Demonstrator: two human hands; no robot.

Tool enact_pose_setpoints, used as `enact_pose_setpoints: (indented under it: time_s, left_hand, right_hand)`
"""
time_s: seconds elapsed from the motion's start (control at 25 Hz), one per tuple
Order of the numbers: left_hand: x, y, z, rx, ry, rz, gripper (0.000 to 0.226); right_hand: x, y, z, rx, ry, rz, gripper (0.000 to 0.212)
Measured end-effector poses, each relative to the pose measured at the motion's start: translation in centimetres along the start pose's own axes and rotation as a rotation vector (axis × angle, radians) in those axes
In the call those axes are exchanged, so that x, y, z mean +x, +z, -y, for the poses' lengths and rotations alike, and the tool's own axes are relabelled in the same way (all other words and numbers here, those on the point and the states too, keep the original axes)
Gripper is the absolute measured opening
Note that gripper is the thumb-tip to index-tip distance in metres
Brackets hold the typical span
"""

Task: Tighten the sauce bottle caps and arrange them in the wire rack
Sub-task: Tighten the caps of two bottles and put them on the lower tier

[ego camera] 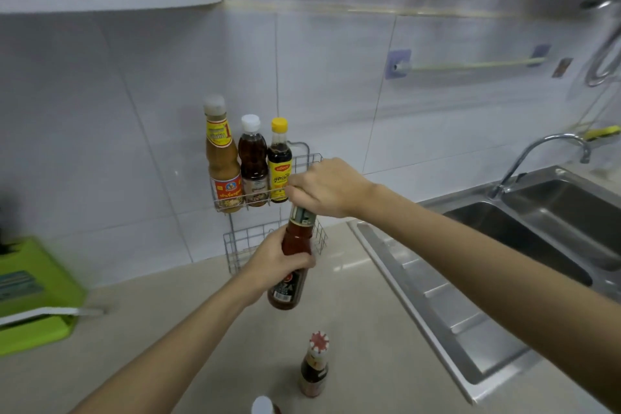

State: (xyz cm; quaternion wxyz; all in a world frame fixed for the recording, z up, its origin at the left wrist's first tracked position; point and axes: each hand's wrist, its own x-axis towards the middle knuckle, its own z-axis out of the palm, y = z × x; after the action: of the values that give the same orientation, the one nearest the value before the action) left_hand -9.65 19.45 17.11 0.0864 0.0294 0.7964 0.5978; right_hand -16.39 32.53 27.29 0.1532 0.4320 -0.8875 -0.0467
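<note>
— Bottle handling, what's your read?

— It's a red sauce bottle, likely rigid, weighty with sauce and slick at the label. You hold it off the counter before the wire rack. Your left hand is wrapped round its waist; your right hand is closed over the cap.

— Which way does it point?

— Long axis near upright, cap end up and tipped slightly right, toward the rack's upper tier.

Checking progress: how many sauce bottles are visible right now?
6: three in the wire rack's upper tier, one held in both hands, two on the counter, the nearest cut off.
</note>
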Motion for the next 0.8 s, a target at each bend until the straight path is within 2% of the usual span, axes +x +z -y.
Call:
enact_pose_setpoints:
  time_s: [0.12,0.2,0.28,0.4,0.48,0.56,0.68,0.8]
  left_hand:
    - [0.3,-0.9,0.9,0.103,0.009,-0.202,0.026]
    - [0.4,-1.4,1.4,0.166,0.011,-0.279,0.026]
    - [0.3,-1.3,1.9,0.182,0.003,-0.354,0.030]
    - [0.3,-1.1,2.5,0.220,0.028,-0.397,0.029]
    - [0.2,-2.0,2.4,0.190,0.021,-0.319,0.026]
    - [-0.3,-3.3,1.8,0.051,-0.012,-0.093,0.022]
    - [-1.6,-4.2,1.1,-0.226,-0.014,0.279,0.019]
    - [-2.1,-4.1,1.1,-0.324,0.001,0.360,0.021]
  right_hand:
    - [1.4,0.5,1.3,0.019,0.090,0.010,0.034]
    - [1.7,0.6,1.5,0.013,0.170,0.035,0.030]
    - [2.0,0.9,2.0,-0.074,0.146,0.072,0.021]
    - [2.9,1.3,2.6,-0.089,0.171,0.131,0.036]
    - [3.0,1.2,1.9,0.073,0.159,0.146,0.044]
    - [2.7,0.8,1.5,0.225,0.028,0.102,0.054]
    - [2.5,-0.6,1.5,0.181,-0.263,-0.008,0.047]
    - [2.6,-1.0,1.0,0.140,-0.286,0.005,0.056]
